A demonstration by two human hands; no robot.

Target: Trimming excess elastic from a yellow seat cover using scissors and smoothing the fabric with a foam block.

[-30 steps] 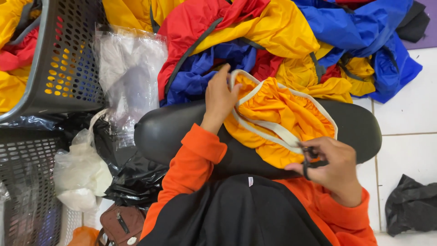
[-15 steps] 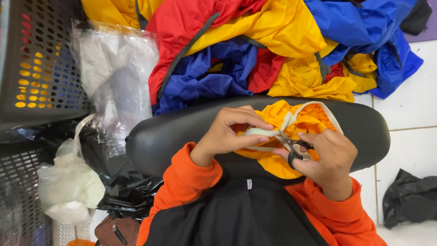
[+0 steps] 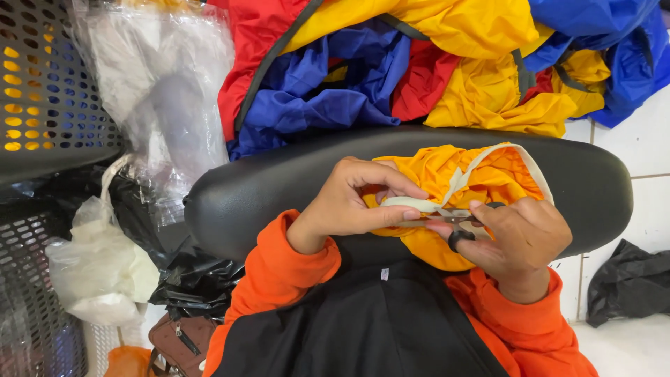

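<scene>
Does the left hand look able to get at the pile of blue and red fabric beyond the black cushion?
Probably yes. The left hand pinches the cream strap over the black cushion, and the fabric pile lies just past it with nothing between, though it would have to let go first.

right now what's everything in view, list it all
yellow garment: one, yellow with a cream trim strap, on the black cushion
scissors: one small pair, black handles, at the strap
black cushion: one, padded, across the lap
fabric pile: one heap, red, blue and yellow, beyond the cushion
clear plastic bags: a bundle, beside the heap
mesh baskets: two, dark grey, at the frame's left side
white bag: one, by the lower basket
brown pouch: one, bottom edge
black cloth: one, on the white tiles
left hand: pinches the strap
right hand: grip on the scissors
</scene>
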